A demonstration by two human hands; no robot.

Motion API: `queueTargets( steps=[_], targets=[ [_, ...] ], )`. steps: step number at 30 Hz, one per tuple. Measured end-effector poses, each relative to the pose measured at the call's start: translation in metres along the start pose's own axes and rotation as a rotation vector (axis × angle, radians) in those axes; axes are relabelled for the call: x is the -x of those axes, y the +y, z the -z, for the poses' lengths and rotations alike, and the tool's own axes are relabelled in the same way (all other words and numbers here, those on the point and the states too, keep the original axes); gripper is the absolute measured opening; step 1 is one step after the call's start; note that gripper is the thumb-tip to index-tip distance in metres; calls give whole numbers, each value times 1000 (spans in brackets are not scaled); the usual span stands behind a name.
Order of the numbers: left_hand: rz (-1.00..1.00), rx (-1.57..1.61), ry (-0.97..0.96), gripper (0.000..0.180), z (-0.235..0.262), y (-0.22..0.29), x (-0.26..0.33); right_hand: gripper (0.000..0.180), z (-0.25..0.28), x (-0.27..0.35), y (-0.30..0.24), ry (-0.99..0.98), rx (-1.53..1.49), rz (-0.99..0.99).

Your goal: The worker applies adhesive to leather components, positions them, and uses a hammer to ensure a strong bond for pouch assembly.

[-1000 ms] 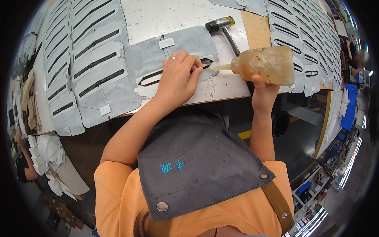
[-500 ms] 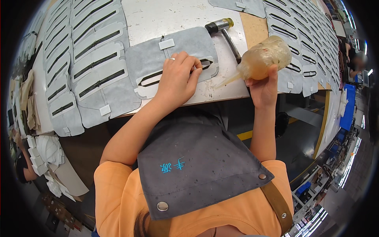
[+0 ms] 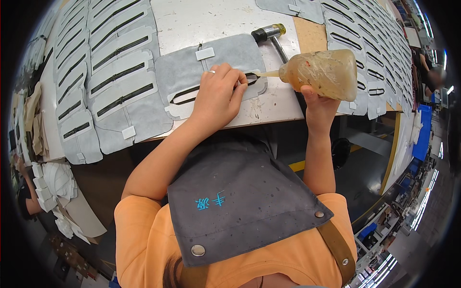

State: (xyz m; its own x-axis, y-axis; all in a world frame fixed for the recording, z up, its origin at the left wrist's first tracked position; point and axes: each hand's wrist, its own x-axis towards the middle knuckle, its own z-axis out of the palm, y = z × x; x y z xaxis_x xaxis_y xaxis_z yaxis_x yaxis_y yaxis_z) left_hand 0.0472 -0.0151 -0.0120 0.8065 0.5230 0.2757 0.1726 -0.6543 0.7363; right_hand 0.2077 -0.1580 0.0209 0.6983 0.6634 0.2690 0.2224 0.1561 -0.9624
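Note:
My right hand (image 3: 321,106) grips a cloudy, yellowish squeeze bottle (image 3: 321,72) lying nearly level, its thin nozzle pointing left. The nozzle's tip is at the right end of a dark-edged slot (image 3: 186,96) in a grey, suede-like panel (image 3: 180,67). Over the middle of that slot rests my left hand (image 3: 218,91), with a ring on one finger. Its fingers are curled in and closed; what they pinch, if anything, is hidden beneath them. A small white tab (image 3: 205,54) sits on the panel above the slot.
Behind the bottle, a hammer (image 3: 269,32) lies on the worn white tabletop (image 3: 206,19). Overlapping rows of similar slotted grey panels (image 3: 122,72) cover the table's left, and more panels (image 3: 343,33) lie at the right. The table's front edge runs just before my forearms.
My right hand has tipped the bottle from a slant to nearly level. Its nozzle has swung up from the tabletop to the slot's right end. My left hand stays in place.

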Motion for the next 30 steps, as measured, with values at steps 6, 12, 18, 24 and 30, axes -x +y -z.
queueTargets(
  steps=[6, 12, 18, 24, 30],
  targets=[
    [10, -18, 6, 3, -1, 1, -1, 68, -1, 1, -1, -18, -18, -36],
    [-1, -25, 16, 2, -1, -2, -3, 55, -3, -6, -2, -40, 59, 34],
    [10, 17, -29, 9, 13, -6, -7, 63, 34, -23, -23, 224, -367, -96],
    [196, -488, -153, 40, 63, -34, -40, 78, 75, -29, -21, 23, -1006, -223],
    [470, -7, -278, 43, 94, -25, -34, 78, 50, -15, -8, 111, -831, -351]
  ],
)
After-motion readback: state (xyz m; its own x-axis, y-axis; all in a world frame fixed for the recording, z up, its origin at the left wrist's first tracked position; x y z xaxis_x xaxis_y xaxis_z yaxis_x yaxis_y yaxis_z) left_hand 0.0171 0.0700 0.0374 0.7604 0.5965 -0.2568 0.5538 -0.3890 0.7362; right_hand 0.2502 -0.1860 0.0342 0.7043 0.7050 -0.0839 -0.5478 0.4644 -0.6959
